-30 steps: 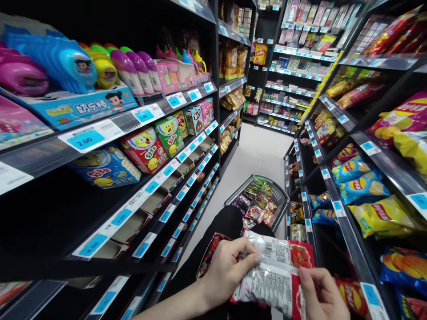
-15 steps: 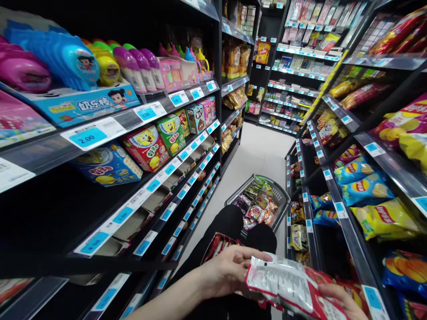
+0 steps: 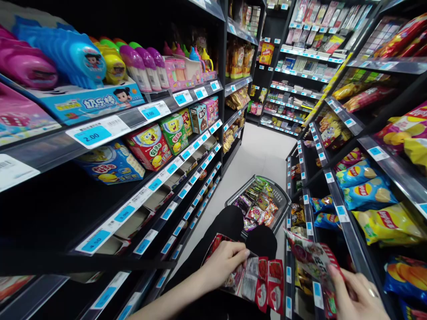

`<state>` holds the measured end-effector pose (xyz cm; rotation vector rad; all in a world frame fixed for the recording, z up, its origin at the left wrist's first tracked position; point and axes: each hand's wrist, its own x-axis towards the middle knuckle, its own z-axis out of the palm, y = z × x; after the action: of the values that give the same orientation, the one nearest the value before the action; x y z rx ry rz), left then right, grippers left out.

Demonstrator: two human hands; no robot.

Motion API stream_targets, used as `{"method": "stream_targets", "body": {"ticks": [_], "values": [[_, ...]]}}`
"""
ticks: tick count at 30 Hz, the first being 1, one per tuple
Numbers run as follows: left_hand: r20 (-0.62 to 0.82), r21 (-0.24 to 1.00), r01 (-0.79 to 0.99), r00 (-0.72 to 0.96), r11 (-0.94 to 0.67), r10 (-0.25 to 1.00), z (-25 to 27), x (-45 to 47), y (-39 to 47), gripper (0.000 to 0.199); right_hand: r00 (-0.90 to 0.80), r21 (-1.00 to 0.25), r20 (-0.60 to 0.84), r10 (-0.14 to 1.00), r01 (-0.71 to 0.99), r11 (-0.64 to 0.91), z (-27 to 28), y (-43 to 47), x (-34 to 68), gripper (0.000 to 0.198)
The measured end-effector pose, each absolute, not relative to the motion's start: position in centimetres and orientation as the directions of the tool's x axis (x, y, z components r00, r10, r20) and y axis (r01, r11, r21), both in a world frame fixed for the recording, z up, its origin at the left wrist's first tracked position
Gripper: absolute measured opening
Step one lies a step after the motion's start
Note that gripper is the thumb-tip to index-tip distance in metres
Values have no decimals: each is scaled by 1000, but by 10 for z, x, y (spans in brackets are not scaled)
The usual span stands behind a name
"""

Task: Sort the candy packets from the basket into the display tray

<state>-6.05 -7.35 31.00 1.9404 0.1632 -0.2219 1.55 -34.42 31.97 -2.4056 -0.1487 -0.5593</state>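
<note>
My left hand (image 3: 228,262) is closed over the near side of a red box (image 3: 213,244) on my lap, thumb and fingers pressed on snack packets in it. Shiny red-and-white snack packets (image 3: 262,280) spread out to the right of that hand; its fingertips are partly hidden. My right hand (image 3: 353,289), with a ring on one finger, pinches a red snack bag (image 3: 315,262) by its right side. The bag is tilted, held to the right of the lap and apart from the box, in front of the right shelves.
A grey shopping basket (image 3: 283,209) filled with colourful snack packets stands on the floor beyond my knees. Shelves with boxes (image 3: 150,146) and toy-like candy run along the left. Chip bags (image 3: 387,222) line the right shelves. The pale floor (image 3: 263,146) leads to back shelves.
The red-and-white packet both hands held is no longer between them. My left hand has moved to the packets in the box, and my right hand has moved right with a red snack bag.
</note>
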Motion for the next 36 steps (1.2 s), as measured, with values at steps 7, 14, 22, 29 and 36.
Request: {"method": "stream_targets", "body": {"ticks": [7, 14, 22, 29, 36], "values": [[-243, 638, 29, 956, -770, -166, 285, -75, -87, 16, 993, -686, 107, 51, 111, -719, 280, -283, 101, 49], [-316, 450, -124, 904, -884, -288, 281, -82, -100, 22, 983, -613, -134, 129, 20, -790, 208, -269, 150, 43], [-377, 478, -110, 871, -871, -317, 284, -79, -98, 25, 819, -441, -345, 459, 291, -849, 222, -280, 17, 54], [-185, 630, -105, 942, -769, -280, 272, -64, -103, 63, 771, -409, -218, 599, 485, -773, 222, -270, -17, 38], [-86, 905, -1, 979, -424, -186, 300, -45, -95, 16, 717, -723, 213, 663, 572, -387, 288, -287, -7, 27]]}}
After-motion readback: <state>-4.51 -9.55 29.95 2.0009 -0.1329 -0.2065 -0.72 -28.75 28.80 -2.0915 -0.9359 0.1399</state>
